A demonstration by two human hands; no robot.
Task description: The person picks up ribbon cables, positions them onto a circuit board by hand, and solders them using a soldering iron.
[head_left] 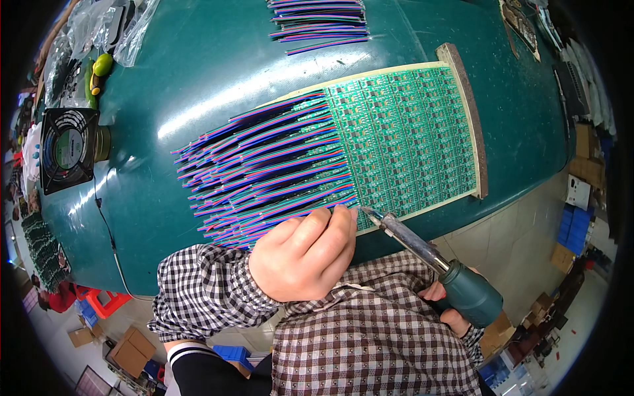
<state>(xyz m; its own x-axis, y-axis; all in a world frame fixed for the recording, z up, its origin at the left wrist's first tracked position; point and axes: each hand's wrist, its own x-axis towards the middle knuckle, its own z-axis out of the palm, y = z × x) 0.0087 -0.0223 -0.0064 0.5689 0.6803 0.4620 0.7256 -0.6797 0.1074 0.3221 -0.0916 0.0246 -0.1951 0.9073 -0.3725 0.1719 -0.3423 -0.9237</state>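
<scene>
My left hand point(305, 254) is closed, with thumb and fingertips pinched together at the near edge of a green circuit board panel point(403, 138). What lies between these fingertips is hidden. My right hand point(452, 317) is wrapped round the thick green handle of a soldering iron point(416, 244), mostly behind that handle. The iron's tip points left and ends just beside my left fingertips, over the board. Rows of striped multicolour ribbon wires point(264, 168) fan out to the left from the panel. The panel has a wooden bar point(465, 119) along its right end.
More cut ribbon wires point(318, 20) lie in a bundle at the far side of the green tabletop point(198, 72). A black fan point(68, 150) with a cable stands at the left. Behind it are clear plastic bags point(99, 30). A red stool point(105, 303) stands below the table's left edge.
</scene>
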